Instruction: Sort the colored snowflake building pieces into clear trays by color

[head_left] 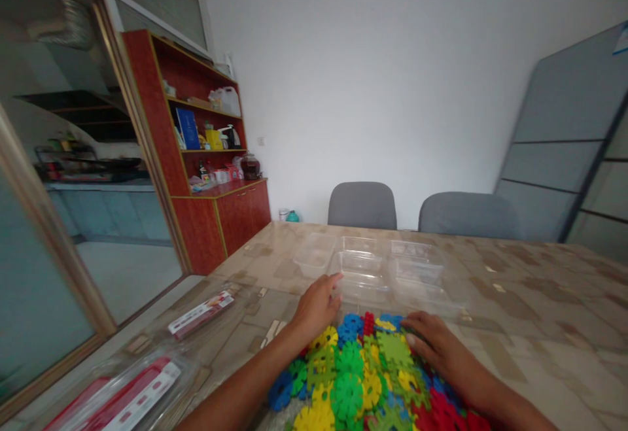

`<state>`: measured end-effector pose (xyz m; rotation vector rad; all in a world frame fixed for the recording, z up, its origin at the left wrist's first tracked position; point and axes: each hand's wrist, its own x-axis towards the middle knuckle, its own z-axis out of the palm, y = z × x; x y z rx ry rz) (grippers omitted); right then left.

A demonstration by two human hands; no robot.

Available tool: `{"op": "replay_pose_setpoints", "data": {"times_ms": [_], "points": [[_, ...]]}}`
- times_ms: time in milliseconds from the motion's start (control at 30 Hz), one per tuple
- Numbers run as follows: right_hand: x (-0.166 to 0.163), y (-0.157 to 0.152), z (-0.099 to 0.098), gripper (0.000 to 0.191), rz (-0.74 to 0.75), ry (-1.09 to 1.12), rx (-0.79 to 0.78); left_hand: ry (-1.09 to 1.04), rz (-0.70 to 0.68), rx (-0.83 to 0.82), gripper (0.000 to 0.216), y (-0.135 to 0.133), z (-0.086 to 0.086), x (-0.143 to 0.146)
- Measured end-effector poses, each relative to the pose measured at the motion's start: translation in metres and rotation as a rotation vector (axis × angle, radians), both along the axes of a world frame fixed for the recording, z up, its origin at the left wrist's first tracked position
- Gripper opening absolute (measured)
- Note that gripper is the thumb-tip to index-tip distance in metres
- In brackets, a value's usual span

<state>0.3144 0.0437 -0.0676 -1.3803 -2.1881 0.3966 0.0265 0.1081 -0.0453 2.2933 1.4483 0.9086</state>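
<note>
A heap of colourful plastic interlocking building pieces [349, 379], in snowflake, gear and square shapes, lies at the table's near side. My left hand [316, 307] is over the heap's far left edge, its index finger stretched toward the clear plastic containers [363, 277] and its thumb apart. Whether that fingertip touches a container, I cannot tell. On the heap's right side rests my right hand [432, 336], fingers extended beside blue and olive-green pieces and nothing visibly gripped. The clear containers stand in a group just beyond the heap.
Clear plastic packages with red-and-white labels [142, 398] lie at the table's left, with another labelled package [201, 313] farther back. Two grey chairs [362, 205] stand behind the patterned table [530, 326]. A red wooden cabinet [243, 212] is at the back left.
</note>
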Motion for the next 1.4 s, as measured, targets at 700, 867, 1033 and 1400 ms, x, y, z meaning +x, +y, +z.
{"op": "replay_pose_setpoints", "data": {"times_ms": [700, 867, 1033, 1400], "points": [[0.030, -0.014, 0.025, 0.080, -0.254, 0.381, -0.210, -0.098, -0.160, -0.026, 0.031, -0.014, 0.009, -0.011], [0.038, -0.046, 0.005, 0.076, -0.409, 0.404, -0.177, -0.037, -0.224, -0.057, 0.039, -0.049, 0.006, -0.024], [0.012, -0.065, 0.005, 0.066, -0.402, 0.412, -0.164, -0.010, -0.268, -0.080, 0.047, -0.093, -0.011, -0.021], [-0.042, -0.078, 0.052, 0.053, -0.028, 0.447, -0.244, -0.072, -0.274, -0.059, 0.039, -0.102, -0.017, -0.016]]}}
